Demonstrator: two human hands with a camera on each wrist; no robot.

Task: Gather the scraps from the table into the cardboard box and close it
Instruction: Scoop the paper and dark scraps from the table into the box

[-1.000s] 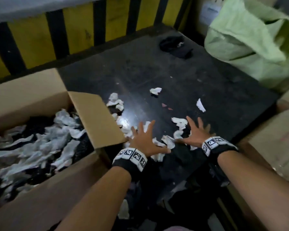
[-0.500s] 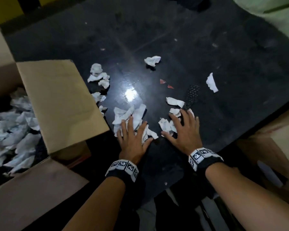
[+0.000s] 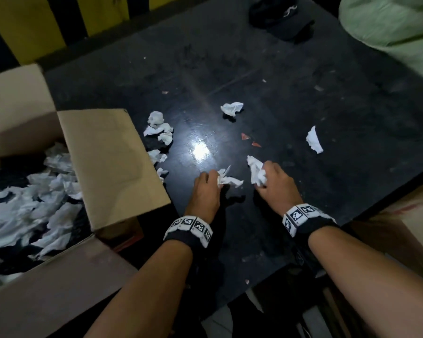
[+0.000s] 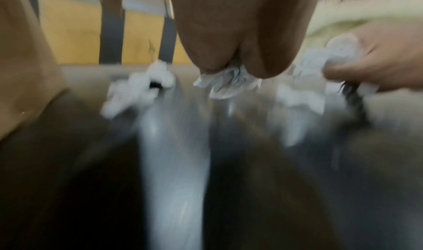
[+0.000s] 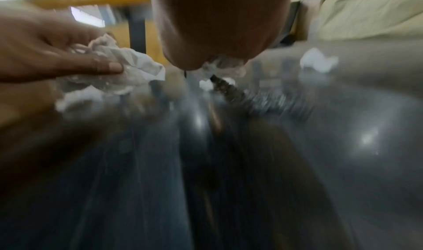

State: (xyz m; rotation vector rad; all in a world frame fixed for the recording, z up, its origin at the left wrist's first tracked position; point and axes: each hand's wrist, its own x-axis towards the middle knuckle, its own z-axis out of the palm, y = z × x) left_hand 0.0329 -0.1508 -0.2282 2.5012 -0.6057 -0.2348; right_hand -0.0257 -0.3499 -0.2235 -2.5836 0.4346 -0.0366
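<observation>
Your left hand (image 3: 205, 189) clutches white scraps (image 3: 226, 179) and your right hand (image 3: 277, 185) grasps another wad (image 3: 257, 172) near the surface's (image 3: 303, 89) front edge; the cardboard box (image 3: 108, 162) sits open at its left edge.

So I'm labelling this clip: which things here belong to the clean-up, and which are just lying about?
Part of the job:
- left hand, gripping white scraps
- right hand, gripping crumpled scraps
- loose scraps on the black table
- open cardboard box

Lying about:
- black cap
- green sack

Crumpled white scraps (image 3: 159, 129) strewn on table, open cardboard box (image 3: 108, 164) half-full
</observation>
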